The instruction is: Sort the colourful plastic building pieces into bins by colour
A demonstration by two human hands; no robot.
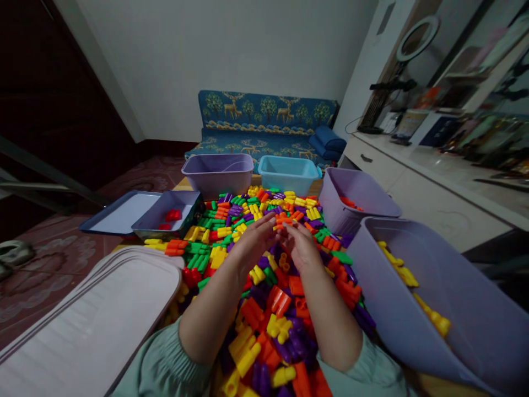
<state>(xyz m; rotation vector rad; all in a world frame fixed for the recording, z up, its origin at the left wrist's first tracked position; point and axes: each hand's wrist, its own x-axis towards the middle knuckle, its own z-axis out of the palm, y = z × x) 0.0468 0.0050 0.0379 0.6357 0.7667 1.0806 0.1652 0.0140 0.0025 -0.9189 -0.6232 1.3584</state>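
Note:
Both of my hands are over a large heap of plastic building blocks [279, 300] in yellow, orange, red, green and purple. My left hand [259, 232] reaches in from the left with its fingers stretched forward and slightly apart. Opposite it, my right hand [301, 242] has its fingers extended and angled inward, their tips close to those of the left. Orange blocks [285, 219] lie right at the fingertips of both hands; no firm grip on them shows. The undersides of the fingers are partly hidden.
Purple tubs stand at the back [217, 175], right with orange blocks [330, 204], and near right with yellow blocks [475, 298]. A light-blue tub [287, 173] is at the back. Left are a tin [155, 234] holding red blocks, its lid [119, 212], and stacked pale lids [103, 314].

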